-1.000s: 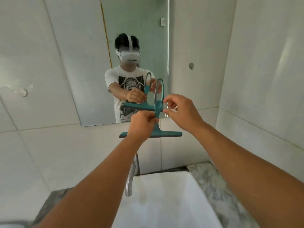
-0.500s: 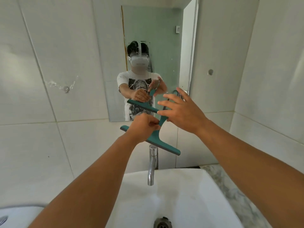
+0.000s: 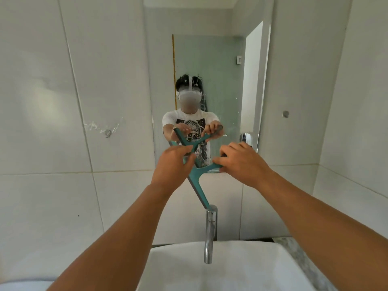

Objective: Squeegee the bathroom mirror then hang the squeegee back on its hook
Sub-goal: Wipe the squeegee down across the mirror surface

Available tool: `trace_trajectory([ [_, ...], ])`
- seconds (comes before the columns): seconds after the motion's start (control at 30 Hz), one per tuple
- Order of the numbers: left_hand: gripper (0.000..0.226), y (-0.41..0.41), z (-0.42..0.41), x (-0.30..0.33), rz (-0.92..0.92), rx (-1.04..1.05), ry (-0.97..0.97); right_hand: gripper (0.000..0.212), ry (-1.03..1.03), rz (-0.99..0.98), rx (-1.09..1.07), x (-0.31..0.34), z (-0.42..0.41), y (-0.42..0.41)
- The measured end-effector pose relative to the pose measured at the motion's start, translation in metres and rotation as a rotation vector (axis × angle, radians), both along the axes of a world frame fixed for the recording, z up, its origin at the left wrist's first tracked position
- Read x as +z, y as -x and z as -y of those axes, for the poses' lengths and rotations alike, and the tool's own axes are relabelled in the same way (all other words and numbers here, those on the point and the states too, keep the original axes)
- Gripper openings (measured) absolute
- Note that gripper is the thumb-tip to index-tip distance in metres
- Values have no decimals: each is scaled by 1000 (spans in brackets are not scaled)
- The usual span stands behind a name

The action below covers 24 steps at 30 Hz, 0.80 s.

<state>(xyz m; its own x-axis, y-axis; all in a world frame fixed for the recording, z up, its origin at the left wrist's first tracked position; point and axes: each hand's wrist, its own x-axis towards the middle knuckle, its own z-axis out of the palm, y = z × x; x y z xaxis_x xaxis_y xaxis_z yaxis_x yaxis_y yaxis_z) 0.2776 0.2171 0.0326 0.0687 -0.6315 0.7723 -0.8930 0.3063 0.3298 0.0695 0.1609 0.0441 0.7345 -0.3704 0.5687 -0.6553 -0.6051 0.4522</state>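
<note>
Since the earlier frame we have swung the squeegee [image 3: 197, 181] steeper, its blade running down from our fingers toward the tap [image 3: 210, 229], left hand [image 3: 173, 164] clamped on its top, right hand [image 3: 241, 162] closed around the handle; light, stiff plastic, best held there, below the mirror [image 3: 210, 70].

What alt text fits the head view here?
Two bare hands hold a teal squeegee tilted before a wall mirror: the left hand near the blade, the right hand on the handle. A tap and sink sit below.
</note>
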Motion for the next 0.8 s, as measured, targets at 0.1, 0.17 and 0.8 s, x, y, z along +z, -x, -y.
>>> trace_trajectory([
  [0.1,37,-17,4,8,-35,77,58,29,-10,63,-18,2,10,-2],
  [0.17,38,-25,5,12,-53,111,92,28,-29,111,-43,4,17,-3],
  [0.8,54,-112,95,9,55,157,75,42,37,505,36,99,86,-32],
])
